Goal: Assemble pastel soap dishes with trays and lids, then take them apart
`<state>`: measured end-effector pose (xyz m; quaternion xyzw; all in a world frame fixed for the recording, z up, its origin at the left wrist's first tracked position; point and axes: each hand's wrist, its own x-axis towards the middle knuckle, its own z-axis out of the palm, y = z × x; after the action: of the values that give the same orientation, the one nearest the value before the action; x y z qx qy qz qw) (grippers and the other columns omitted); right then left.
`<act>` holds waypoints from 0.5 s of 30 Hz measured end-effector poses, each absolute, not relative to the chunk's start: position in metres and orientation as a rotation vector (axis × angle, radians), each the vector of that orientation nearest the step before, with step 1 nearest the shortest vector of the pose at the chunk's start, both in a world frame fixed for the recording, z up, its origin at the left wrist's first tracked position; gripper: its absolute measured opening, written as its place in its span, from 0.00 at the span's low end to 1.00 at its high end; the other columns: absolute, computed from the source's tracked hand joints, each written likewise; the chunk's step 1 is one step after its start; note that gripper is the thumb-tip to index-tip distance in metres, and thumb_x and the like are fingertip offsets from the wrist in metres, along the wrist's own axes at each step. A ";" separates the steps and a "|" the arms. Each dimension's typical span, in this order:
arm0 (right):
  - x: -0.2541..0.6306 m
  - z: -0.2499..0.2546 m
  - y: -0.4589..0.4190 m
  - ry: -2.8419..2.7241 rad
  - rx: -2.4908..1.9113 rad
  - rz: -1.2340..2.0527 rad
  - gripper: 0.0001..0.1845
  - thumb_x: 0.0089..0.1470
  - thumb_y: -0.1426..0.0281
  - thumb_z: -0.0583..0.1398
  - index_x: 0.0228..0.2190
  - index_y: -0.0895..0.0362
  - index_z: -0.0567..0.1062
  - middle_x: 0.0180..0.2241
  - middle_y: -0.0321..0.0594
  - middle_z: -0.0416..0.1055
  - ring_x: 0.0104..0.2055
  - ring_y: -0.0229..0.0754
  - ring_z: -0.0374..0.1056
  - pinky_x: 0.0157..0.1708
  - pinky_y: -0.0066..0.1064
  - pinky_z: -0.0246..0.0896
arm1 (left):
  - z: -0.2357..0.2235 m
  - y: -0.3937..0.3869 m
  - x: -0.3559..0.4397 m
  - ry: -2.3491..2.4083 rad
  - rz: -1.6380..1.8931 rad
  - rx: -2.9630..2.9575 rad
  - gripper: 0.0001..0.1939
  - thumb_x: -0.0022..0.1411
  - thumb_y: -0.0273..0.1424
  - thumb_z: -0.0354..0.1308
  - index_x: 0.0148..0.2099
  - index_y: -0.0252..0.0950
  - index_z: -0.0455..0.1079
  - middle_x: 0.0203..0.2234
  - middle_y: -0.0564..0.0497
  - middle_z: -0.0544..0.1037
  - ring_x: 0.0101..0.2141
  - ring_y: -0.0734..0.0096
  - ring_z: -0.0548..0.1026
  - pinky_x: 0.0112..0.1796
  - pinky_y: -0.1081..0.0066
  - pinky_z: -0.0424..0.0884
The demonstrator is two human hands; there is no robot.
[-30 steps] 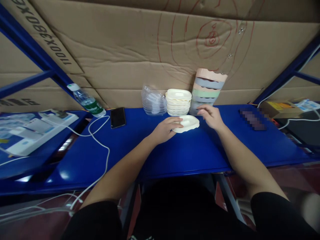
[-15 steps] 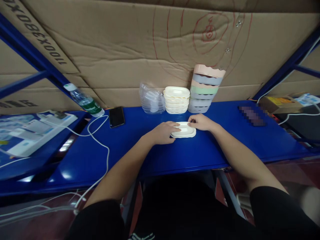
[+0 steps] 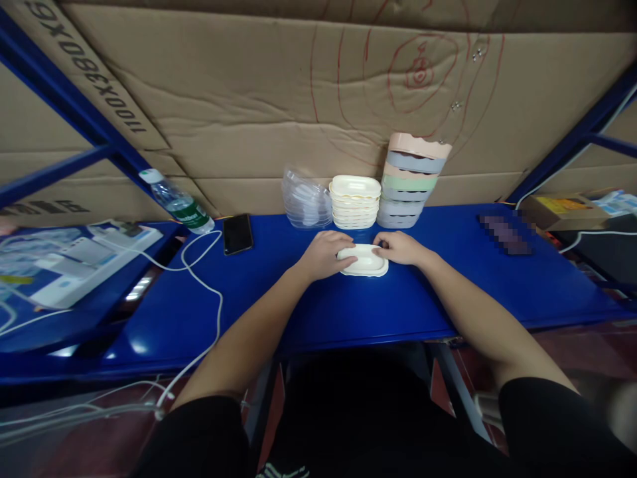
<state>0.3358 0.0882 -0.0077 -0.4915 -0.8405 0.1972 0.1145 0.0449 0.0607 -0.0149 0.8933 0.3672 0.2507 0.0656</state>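
Note:
A small cream plastic tray (image 3: pixel 367 265), oblong with rounded corners and a wavy rim, lies on the blue table in front of me. My left hand (image 3: pixel 329 255) holds its left end, thumb over the rim and fingers at the far side. At the far right corner my right hand (image 3: pixel 398 247) grips the rim between thumb and fingers. Behind the tray stands a stack of similar cream trays (image 3: pixel 355 202). Left of that stack are nested clear plastic covers (image 3: pixel 306 202). On its right rises a leaning stack of pastel-coloured containers (image 3: pixel 411 179).
A black phone (image 3: pixel 237 234) and a water bottle (image 3: pixel 182 207) lie on the left of the blue table (image 3: pixel 358 315), near a white cable (image 3: pixel 219 299). A blurred-out item (image 3: pixel 505 232) lies at right, beside a cardboard box (image 3: pixel 567 209). Cardboard (image 3: pixel 239 86) walls the back.
My left hand has shifted its hold, its fingers drawing back from over the tray toward the left end. My right hand stays at the far right corner. The whole view has shifted slightly.

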 end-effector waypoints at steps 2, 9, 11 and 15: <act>0.335 -0.007 0.088 -2.467 -1.443 0.563 0.14 0.63 0.60 0.64 0.44 0.55 0.82 0.34 0.40 0.82 0.34 0.43 0.74 0.34 0.32 0.56 | -0.007 0.065 0.040 1.144 0.887 2.716 0.14 0.72 0.42 0.65 0.52 0.42 0.84 0.54 0.44 0.86 0.56 0.53 0.81 0.62 0.49 0.71; 0.335 -0.007 0.088 -2.485 -1.411 0.587 0.15 0.64 0.59 0.64 0.44 0.55 0.82 0.34 0.40 0.82 0.34 0.43 0.74 0.34 0.32 0.55 | 0.048 0.095 0.017 1.570 1.292 2.692 0.15 0.73 0.43 0.61 0.53 0.42 0.81 0.64 0.41 0.78 0.66 0.44 0.72 0.67 0.42 0.64; 0.335 -0.006 0.088 -2.491 -1.407 0.584 0.15 0.64 0.58 0.64 0.44 0.55 0.83 0.34 0.40 0.82 0.34 0.43 0.74 0.34 0.32 0.55 | 0.060 0.106 0.016 1.641 1.302 2.702 0.16 0.72 0.44 0.62 0.55 0.42 0.80 0.64 0.40 0.77 0.66 0.42 0.70 0.67 0.41 0.63; 0.335 -0.005 0.087 -2.473 -1.397 0.606 0.19 0.64 0.53 0.65 0.43 0.55 0.83 0.34 0.41 0.83 0.34 0.43 0.75 0.34 0.32 0.56 | 0.072 0.124 0.031 1.530 1.122 2.859 0.18 0.71 0.45 0.63 0.56 0.42 0.80 0.63 0.40 0.77 0.65 0.41 0.70 0.67 0.38 0.61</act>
<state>0.3349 0.0868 -0.0050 -0.4778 -0.8454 0.2071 0.1185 0.0308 0.1243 0.0719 0.8246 0.4411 0.3235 -0.1443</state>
